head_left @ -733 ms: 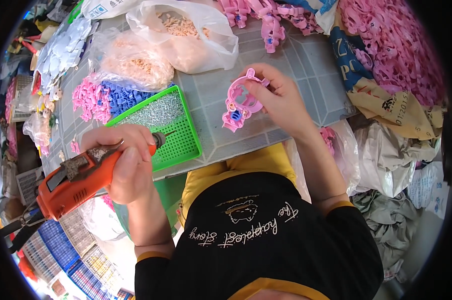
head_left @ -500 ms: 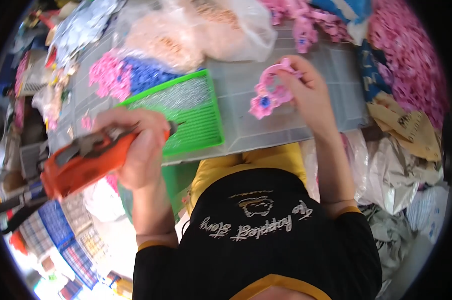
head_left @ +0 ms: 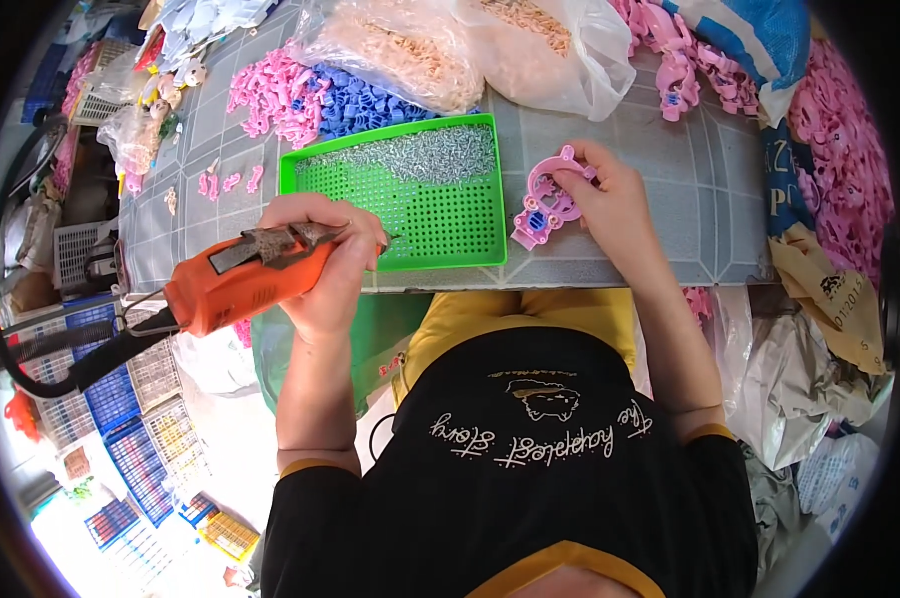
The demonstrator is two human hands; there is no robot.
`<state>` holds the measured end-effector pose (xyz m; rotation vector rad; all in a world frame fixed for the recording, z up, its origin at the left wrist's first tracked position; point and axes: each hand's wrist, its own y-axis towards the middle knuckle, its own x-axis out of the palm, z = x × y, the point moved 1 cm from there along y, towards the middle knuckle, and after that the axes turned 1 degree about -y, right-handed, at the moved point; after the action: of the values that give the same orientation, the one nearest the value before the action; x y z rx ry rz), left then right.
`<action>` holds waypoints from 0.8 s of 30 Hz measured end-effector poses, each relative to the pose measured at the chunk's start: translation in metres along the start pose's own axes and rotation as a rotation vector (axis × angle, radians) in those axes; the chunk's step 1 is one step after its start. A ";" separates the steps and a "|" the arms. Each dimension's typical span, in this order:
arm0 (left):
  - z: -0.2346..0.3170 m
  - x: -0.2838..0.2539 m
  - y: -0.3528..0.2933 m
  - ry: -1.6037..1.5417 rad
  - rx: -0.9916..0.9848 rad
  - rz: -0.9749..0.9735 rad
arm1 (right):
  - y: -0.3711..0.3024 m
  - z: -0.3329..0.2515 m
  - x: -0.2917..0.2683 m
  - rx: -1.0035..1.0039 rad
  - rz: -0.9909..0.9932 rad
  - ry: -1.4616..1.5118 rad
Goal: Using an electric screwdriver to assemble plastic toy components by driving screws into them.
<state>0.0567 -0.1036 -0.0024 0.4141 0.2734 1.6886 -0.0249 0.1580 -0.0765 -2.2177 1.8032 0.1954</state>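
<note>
My left hand [head_left: 320, 259] is wrapped round an orange electric screwdriver [head_left: 246, 284], whose tip points right over the near part of a green perforated tray [head_left: 440, 224]. Small silver screws [head_left: 420, 154] lie heaped along the tray's far side. To the right of the tray, my right hand [head_left: 606, 189] pinches a pink plastic part [head_left: 549, 196] by its right edge. That part is curved and has a small blue piece [head_left: 536, 219] set in its lower end. It is held just above the grey table, apart from the screwdriver.
Behind the tray lie piles of small pink pieces [head_left: 275, 92] and blue pieces [head_left: 365, 98], with clear bags of peach-coloured pieces [head_left: 400, 45]. Pink assemblies [head_left: 674, 70] sit at the far right beside a sack of pink parts [head_left: 838, 159]. A cable [head_left: 11, 349] trails from the screwdriver.
The view has shifted, so the table and tray appear further right. The screwdriver tip still hangs over the tray, and the right hand keeps hold of the pink part.
</note>
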 end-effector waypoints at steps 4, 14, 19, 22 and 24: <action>-0.003 0.001 0.001 -0.017 0.016 -0.020 | 0.000 0.001 0.001 0.010 0.033 0.033; 0.003 0.008 -0.001 0.068 0.036 0.002 | -0.001 0.001 -0.002 0.033 0.078 0.056; 0.023 0.041 0.017 -0.102 0.104 -0.096 | 0.005 0.014 0.001 -0.092 0.062 0.001; 0.022 0.074 0.024 -0.299 0.034 -0.167 | 0.001 0.003 -0.004 -0.029 0.039 -0.015; 0.013 0.093 0.031 -0.301 0.053 -0.261 | 0.000 -0.003 -0.005 -0.041 0.041 -0.029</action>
<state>0.0233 -0.0175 0.0326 0.6360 0.1430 1.3454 -0.0260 0.1618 -0.0724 -2.1945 1.8461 0.2737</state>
